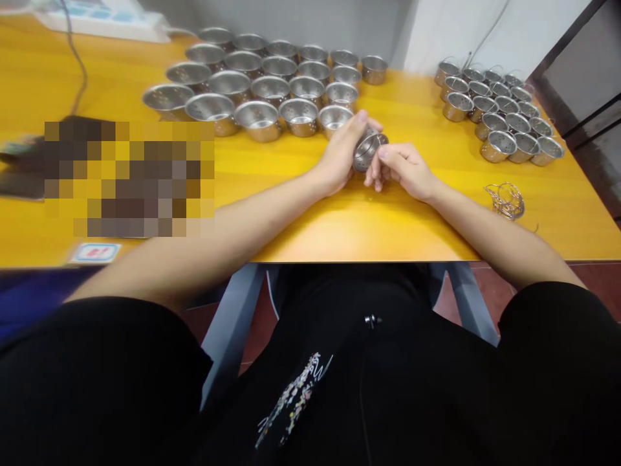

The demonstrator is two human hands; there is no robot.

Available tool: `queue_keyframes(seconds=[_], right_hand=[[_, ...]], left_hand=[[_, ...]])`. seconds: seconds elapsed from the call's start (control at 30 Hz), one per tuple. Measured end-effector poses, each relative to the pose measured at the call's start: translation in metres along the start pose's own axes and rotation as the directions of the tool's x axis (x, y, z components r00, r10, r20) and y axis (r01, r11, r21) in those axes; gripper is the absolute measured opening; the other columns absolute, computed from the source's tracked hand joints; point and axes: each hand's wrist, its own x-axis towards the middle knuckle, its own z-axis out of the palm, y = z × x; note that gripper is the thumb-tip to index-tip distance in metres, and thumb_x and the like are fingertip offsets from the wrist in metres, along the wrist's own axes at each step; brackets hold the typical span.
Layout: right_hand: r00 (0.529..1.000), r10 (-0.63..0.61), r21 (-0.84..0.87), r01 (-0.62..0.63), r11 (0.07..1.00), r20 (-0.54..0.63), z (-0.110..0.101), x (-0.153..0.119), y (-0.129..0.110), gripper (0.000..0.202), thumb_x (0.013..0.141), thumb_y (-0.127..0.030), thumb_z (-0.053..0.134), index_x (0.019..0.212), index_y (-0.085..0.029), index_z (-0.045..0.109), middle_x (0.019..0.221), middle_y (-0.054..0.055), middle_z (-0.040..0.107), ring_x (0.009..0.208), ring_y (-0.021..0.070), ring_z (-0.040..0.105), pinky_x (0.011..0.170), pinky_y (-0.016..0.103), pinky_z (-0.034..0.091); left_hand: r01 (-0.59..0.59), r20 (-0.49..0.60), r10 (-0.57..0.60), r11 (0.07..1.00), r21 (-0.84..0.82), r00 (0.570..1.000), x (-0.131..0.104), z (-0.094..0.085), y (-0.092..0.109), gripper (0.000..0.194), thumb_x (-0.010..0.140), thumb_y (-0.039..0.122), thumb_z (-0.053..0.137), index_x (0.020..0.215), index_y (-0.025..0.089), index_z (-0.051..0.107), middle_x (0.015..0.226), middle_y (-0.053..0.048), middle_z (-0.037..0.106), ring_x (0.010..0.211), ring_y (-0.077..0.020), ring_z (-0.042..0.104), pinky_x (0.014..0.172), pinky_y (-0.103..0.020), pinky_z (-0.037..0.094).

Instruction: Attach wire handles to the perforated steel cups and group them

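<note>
My left hand [342, 155] is wrapped round a small perforated metal cup [365, 154], tipped so that its mouth faces me. A thin wire handle [372, 144] runs across the cup's mouth. At the right side of the rim, my right hand [405, 169] is closed with thumb and fingers pinched at the wire; the exact grip is partly hidden. To the right on the table lies a small heap of loose wire handles [508, 200].
Rows of perforated metal cups [257, 120] stand behind my left hand. More cups with wire handles [499, 145] are grouped at the right, by the wall. A power strip [107, 22] lies at the back left, above a blurred-out area. The yellow table's [310, 239] front edge is near my body.
</note>
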Motion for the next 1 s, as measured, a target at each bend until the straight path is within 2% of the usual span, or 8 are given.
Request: queue_keyframes(seconds=[0.1,0.2,0.4,0.53,0.67,0.83,0.9,1.0], right_hand=[[1.000,-0.008,-0.005,0.008,1.000,-0.013,0.000,0.000,-0.002,0.089,0.104,-0.108,0.088,0.082,-0.023,0.072,0.082,0.007,0.083,0.062,0.0149,0.071,0.061,0.025,0.064],[0.999,-0.025,-0.004,0.025,1.000,-0.031,0.000,0.000,-0.002,0.090,0.101,-0.108,0.091,0.081,-0.023,0.072,0.080,0.007,0.084,0.058,0.0144,0.070,0.060,0.025,0.064],[1.000,0.007,-0.035,-0.008,0.999,-0.007,0.000,-0.002,-0.004,0.095,0.093,-0.115,0.092,0.086,-0.022,0.077,0.088,0.009,0.088,0.060,0.0152,0.074,0.058,0.025,0.065],[0.999,-0.016,-0.066,0.018,0.998,0.028,0.001,-0.004,-0.008,0.094,0.097,-0.114,0.089,0.087,-0.022,0.077,0.092,0.009,0.089,0.062,0.0150,0.076,0.060,0.024,0.066],[0.997,-0.043,-0.122,0.050,0.991,0.061,0.004,-0.006,-0.013,0.092,0.103,-0.113,0.084,0.088,-0.022,0.079,0.081,0.007,0.084,0.062,0.0173,0.077,0.061,0.026,0.064],[0.996,-0.047,-0.172,0.060,0.983,0.082,0.004,-0.009,-0.014,0.093,0.107,-0.113,0.079,0.093,-0.022,0.081,0.076,0.005,0.080,0.062,0.0180,0.076,0.063,0.027,0.064],[0.994,-0.070,-0.169,0.084,0.982,0.084,0.003,-0.009,-0.012,0.092,0.108,-0.112,0.079,0.093,-0.022,0.082,0.077,0.005,0.080,0.061,0.0174,0.075,0.064,0.027,0.064],[0.994,-0.084,-0.184,0.097,0.978,0.076,0.001,-0.009,-0.010,0.091,0.110,-0.111,0.079,0.093,-0.022,0.082,0.082,0.006,0.081,0.063,0.0171,0.075,0.065,0.028,0.065]], left_hand=[[0.008,-0.022,-0.010,0.997,-0.072,1.000,-0.006,0.004,0.010,0.096,0.089,0.120,0.084,0.125,0.032,0.069,0.087,0.001,0.073,0.064,-0.0219,0.069,0.059,-0.038,0.056],[-0.001,0.020,0.002,0.999,-0.047,1.000,-0.010,0.003,0.014,0.106,0.072,0.111,0.107,0.131,0.034,0.066,0.084,0.005,0.070,0.061,-0.0209,0.071,0.060,-0.036,0.057],[-0.011,0.011,0.011,1.000,-0.023,1.000,-0.012,0.000,0.010,0.103,0.081,0.104,0.109,0.140,0.033,0.063,0.080,0.006,0.069,0.057,-0.0201,0.071,0.057,-0.033,0.056],[-0.044,-0.045,0.042,0.998,-0.041,0.998,-0.010,-0.001,0.003,0.102,0.084,0.102,0.109,0.142,0.033,0.063,0.083,0.006,0.071,0.057,-0.0188,0.072,0.058,-0.031,0.059],[-0.001,-0.086,-0.001,1.000,-0.019,0.996,-0.010,-0.001,0.004,0.101,0.082,0.098,0.111,0.144,0.033,0.065,0.094,0.000,0.077,0.069,-0.0238,0.080,0.063,-0.034,0.064],[0.006,-0.047,-0.007,1.000,-0.015,0.999,-0.012,0.001,0.011,0.104,0.078,0.101,0.107,0.141,0.034,0.060,0.095,0.001,0.072,0.065,-0.0209,0.074,0.064,-0.033,0.058],[0.002,-0.034,-0.003,1.000,-0.028,0.999,-0.011,0.002,0.009,0.101,0.079,0.098,0.108,0.139,0.034,0.058,0.093,0.003,0.070,0.062,-0.0189,0.071,0.065,-0.033,0.057],[-0.011,-0.032,0.010,0.999,-0.042,0.999,-0.007,0.002,0.001,0.094,0.084,0.091,0.108,0.139,0.033,0.058,0.091,0.004,0.069,0.065,-0.0200,0.074,0.066,-0.034,0.059]])
